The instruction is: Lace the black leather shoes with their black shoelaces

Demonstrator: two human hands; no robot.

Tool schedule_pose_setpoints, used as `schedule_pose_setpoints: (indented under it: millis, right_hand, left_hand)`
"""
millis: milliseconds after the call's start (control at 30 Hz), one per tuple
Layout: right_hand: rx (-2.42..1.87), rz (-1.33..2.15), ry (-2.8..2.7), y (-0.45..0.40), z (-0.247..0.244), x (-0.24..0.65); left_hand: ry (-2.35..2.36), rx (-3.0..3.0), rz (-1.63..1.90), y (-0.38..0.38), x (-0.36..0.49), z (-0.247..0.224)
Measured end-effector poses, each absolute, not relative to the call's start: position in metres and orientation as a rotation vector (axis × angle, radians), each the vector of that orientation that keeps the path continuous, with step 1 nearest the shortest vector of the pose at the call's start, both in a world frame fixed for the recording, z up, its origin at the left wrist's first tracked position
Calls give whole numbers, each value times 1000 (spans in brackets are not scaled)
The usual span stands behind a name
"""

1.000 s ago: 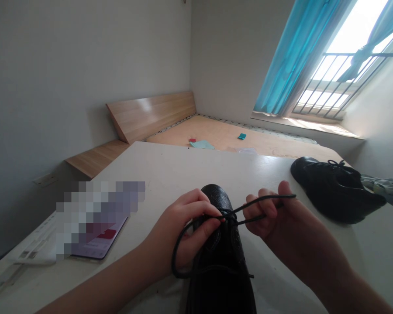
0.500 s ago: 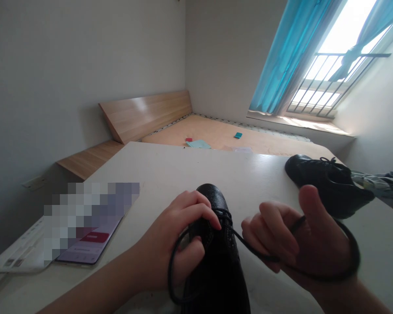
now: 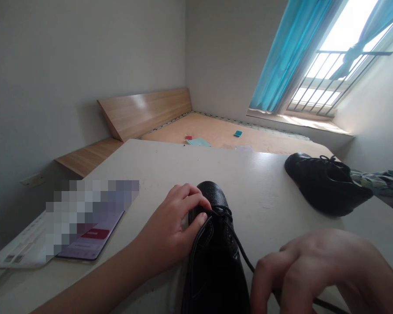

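Observation:
A black leather shoe (image 3: 218, 261) rests on the white table, its toe pointing away from me. My left hand (image 3: 180, 218) pinches the black lace (image 3: 201, 231) near the shoe's front eyelets, thumb and forefinger close together. From the right side of the shoe another stretch of lace (image 3: 242, 250) runs down to my right hand (image 3: 301, 274). That hand is low at the right with its back up and fingers curled down around the lace; its fingertips are partly cut off by the frame's bottom edge.
A second black shoe (image 3: 324, 187), laced with a bow, lies at the table's right edge beside some crumpled cloth (image 3: 383, 183). On the left are a phone (image 3: 94, 237) and a white packet (image 3: 29, 250). A bed (image 3: 212, 126) stands behind the white table (image 3: 157, 161).
My right hand has turned over and moved down, and the lace loop around it is gone. My left hand's thumb has moved up to the eyelets; the left lace now lies along the shoe.

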State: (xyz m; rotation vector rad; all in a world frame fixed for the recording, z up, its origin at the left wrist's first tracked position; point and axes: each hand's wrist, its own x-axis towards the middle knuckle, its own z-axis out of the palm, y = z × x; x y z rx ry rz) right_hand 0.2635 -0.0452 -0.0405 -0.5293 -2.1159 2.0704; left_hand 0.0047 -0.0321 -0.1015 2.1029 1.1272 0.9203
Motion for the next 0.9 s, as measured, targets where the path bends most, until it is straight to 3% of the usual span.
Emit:
schedule_pose_setpoints:
  millis: [167, 433, 633, 800, 900]
  right_hand:
    - [-361, 2046, -2065, -41, -54, 275]
    - [-1146, 1395, -1775, -15, -91, 247]
    - [-1065, 1203, -1977, -21, -101, 231]
    - [-1100, 874, -2096, -26, -101, 230]
    - [-1068, 847, -2098, -26, -102, 229]
  left_hand:
    - [1028, 1901, 888, -30, 5, -99]
    - [818, 1426, 1002, -31, -1, -92]
    - [251, 1032, 1133, -34, -16, -81]
    - [122, 834, 960, -34, -20, -75]
    - [116, 916, 831, -34, -20, -76]
